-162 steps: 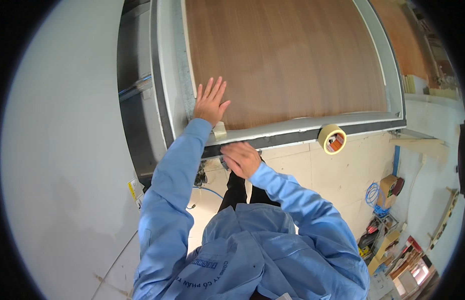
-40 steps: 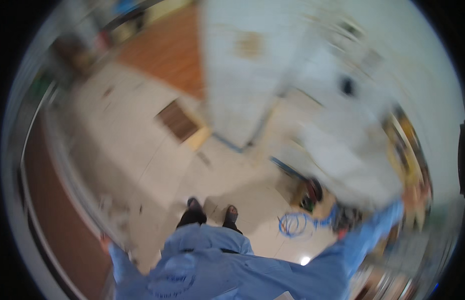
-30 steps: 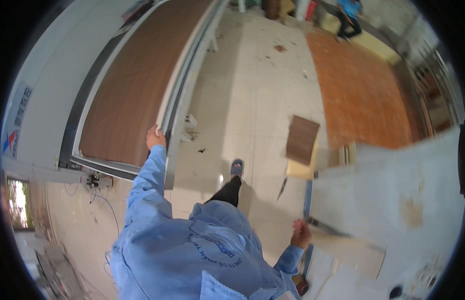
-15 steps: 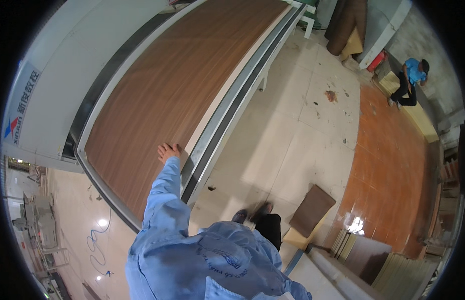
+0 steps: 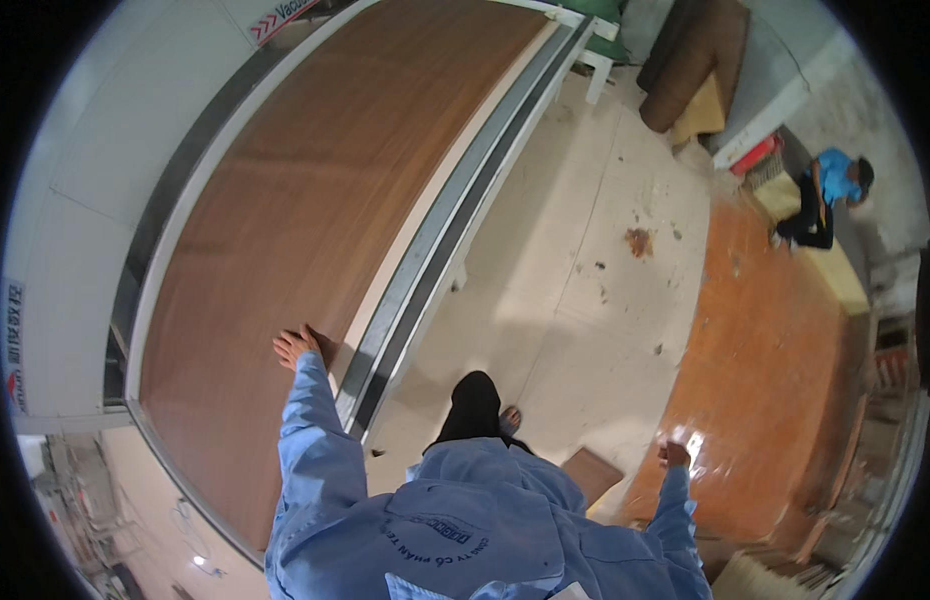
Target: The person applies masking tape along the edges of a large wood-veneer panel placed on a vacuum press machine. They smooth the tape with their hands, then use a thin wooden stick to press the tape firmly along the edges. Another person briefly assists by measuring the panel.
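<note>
My left hand (image 5: 297, 345) rests with fingers spread on a large brown wood-grain panel (image 5: 285, 210), close to its right edge. The panel lies on a long machine bed (image 5: 440, 225) with a pale strip and grey and black rails along that edge. My right hand (image 5: 673, 455) hangs out to my right over the orange floor, apart from anything. Its fingers look curled in, and nothing shows in them.
White machine housing (image 5: 95, 190) runs along the bed's left side. A person in blue (image 5: 830, 190) sits on stacked boards at the far right. A brown roll (image 5: 690, 70) leans at the back. A brown board (image 5: 592, 474) lies near my right side; cable (image 5: 185, 520) trails at lower left.
My left hand has shifted left and nearer along the panel. My right hand has come into view at the right. My legs have moved, and the whole view has shifted.
</note>
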A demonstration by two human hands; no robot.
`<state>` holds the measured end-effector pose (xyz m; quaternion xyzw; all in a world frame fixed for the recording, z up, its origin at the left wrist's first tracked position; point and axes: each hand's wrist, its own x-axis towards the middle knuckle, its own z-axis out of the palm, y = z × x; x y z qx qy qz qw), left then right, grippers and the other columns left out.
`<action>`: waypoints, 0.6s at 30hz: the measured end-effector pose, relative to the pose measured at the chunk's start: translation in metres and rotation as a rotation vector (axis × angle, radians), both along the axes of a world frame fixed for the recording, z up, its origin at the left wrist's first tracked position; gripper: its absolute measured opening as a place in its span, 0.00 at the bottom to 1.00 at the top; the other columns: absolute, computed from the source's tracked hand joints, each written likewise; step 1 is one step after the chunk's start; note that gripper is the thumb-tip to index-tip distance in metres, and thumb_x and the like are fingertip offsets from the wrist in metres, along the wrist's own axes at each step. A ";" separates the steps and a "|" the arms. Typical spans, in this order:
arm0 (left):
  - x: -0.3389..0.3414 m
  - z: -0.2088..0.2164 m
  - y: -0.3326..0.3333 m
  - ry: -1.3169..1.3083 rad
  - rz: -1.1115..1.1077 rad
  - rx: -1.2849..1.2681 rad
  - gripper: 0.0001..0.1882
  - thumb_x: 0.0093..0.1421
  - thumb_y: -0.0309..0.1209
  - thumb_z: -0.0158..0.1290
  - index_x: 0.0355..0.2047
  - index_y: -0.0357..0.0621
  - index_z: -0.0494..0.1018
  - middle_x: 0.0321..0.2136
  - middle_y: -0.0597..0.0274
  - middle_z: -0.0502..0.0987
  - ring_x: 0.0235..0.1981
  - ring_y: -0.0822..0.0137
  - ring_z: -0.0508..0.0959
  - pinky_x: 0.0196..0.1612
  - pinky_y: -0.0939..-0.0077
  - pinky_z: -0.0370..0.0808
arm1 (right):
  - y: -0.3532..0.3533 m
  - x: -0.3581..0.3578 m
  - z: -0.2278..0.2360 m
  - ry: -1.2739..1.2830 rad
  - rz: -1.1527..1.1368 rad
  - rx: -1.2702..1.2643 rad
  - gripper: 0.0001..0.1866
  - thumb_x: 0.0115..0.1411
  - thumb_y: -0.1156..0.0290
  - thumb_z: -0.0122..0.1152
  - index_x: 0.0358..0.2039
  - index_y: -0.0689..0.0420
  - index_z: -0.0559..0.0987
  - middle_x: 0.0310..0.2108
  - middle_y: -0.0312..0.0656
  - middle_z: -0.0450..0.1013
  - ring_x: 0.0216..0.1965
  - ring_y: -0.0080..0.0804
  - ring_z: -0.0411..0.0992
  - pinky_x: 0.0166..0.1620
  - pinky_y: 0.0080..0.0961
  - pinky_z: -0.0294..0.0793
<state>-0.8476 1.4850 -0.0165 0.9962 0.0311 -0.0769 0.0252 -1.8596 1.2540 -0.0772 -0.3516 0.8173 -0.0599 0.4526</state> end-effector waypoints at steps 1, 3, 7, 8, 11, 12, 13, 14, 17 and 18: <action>0.011 -0.007 -0.037 -0.048 -0.014 -0.004 0.45 0.70 0.67 0.36 0.77 0.51 0.51 0.78 0.51 0.45 0.78 0.51 0.45 0.74 0.38 0.47 | -0.080 0.020 0.019 -0.180 -0.144 -0.077 0.20 0.69 0.50 0.59 0.39 0.56 0.83 0.32 0.40 0.82 0.26 0.32 0.79 0.24 0.35 0.77; 0.038 -0.020 -0.109 -0.097 -0.008 0.018 0.44 0.71 0.66 0.35 0.77 0.52 0.51 0.78 0.52 0.45 0.79 0.51 0.44 0.74 0.36 0.45 | -0.214 0.076 0.048 -0.033 0.054 -0.203 0.17 0.67 0.52 0.64 0.45 0.51 0.84 0.34 0.40 0.82 0.29 0.30 0.80 0.28 0.32 0.77; 0.102 -0.042 -0.258 -0.189 0.000 0.091 0.44 0.71 0.67 0.34 0.77 0.55 0.50 0.79 0.56 0.44 0.79 0.54 0.43 0.74 0.32 0.43 | -0.392 0.164 0.081 -0.089 0.247 -0.301 0.15 0.68 0.55 0.63 0.48 0.50 0.84 0.35 0.40 0.83 0.30 0.31 0.81 0.28 0.32 0.77; 0.124 -0.046 -0.305 -0.164 0.007 0.102 0.44 0.71 0.68 0.33 0.77 0.56 0.50 0.79 0.57 0.44 0.79 0.55 0.42 0.74 0.31 0.42 | -0.424 0.181 0.077 -0.094 0.243 -0.284 0.15 0.68 0.56 0.63 0.49 0.51 0.83 0.36 0.40 0.83 0.31 0.31 0.81 0.28 0.32 0.77; 0.159 -0.045 -0.408 -0.151 -0.052 0.105 0.44 0.71 0.68 0.32 0.78 0.56 0.48 0.79 0.57 0.44 0.79 0.55 0.42 0.74 0.30 0.42 | -0.454 0.186 0.067 -0.193 0.073 0.029 0.16 0.69 0.59 0.60 0.53 0.51 0.81 0.41 0.43 0.83 0.31 0.34 0.81 0.28 0.32 0.79; 0.171 -0.047 -0.454 -0.179 -0.074 0.048 0.44 0.71 0.67 0.32 0.78 0.56 0.48 0.79 0.57 0.44 0.79 0.55 0.42 0.74 0.30 0.42 | -0.458 0.185 0.060 -0.271 -0.046 0.160 0.17 0.70 0.58 0.59 0.54 0.52 0.80 0.43 0.44 0.82 0.31 0.35 0.81 0.29 0.32 0.80; 0.176 -0.045 -0.491 -0.176 -0.090 0.041 0.44 0.71 0.67 0.32 0.78 0.56 0.48 0.79 0.57 0.44 0.79 0.55 0.42 0.74 0.30 0.42 | -0.454 0.181 0.057 -0.264 0.045 0.186 0.19 0.72 0.56 0.57 0.55 0.54 0.79 0.44 0.45 0.82 0.32 0.37 0.82 0.30 0.33 0.82; 0.184 -0.048 -0.536 -0.122 -0.094 0.049 0.44 0.71 0.67 0.32 0.78 0.57 0.47 0.79 0.57 0.44 0.79 0.55 0.42 0.74 0.30 0.41 | -0.450 0.182 0.051 -0.144 0.281 0.130 0.20 0.72 0.55 0.57 0.56 0.55 0.79 0.43 0.44 0.83 0.35 0.39 0.83 0.31 0.36 0.83; 0.191 -0.048 -0.654 -0.139 -0.127 0.091 0.44 0.71 0.67 0.31 0.78 0.57 0.48 0.79 0.56 0.44 0.79 0.54 0.42 0.74 0.30 0.41 | -0.439 0.176 0.049 -0.046 0.006 0.375 0.22 0.70 0.53 0.61 0.56 0.56 0.78 0.43 0.47 0.83 0.36 0.42 0.83 0.36 0.44 0.85; 0.191 -0.049 -0.692 -0.190 -0.168 0.057 0.44 0.71 0.67 0.31 0.78 0.57 0.47 0.79 0.56 0.43 0.79 0.54 0.42 0.74 0.30 0.41 | -0.436 0.174 0.052 -0.090 -0.059 0.363 0.23 0.70 0.52 0.60 0.56 0.56 0.77 0.46 0.49 0.82 0.40 0.45 0.82 0.40 0.47 0.84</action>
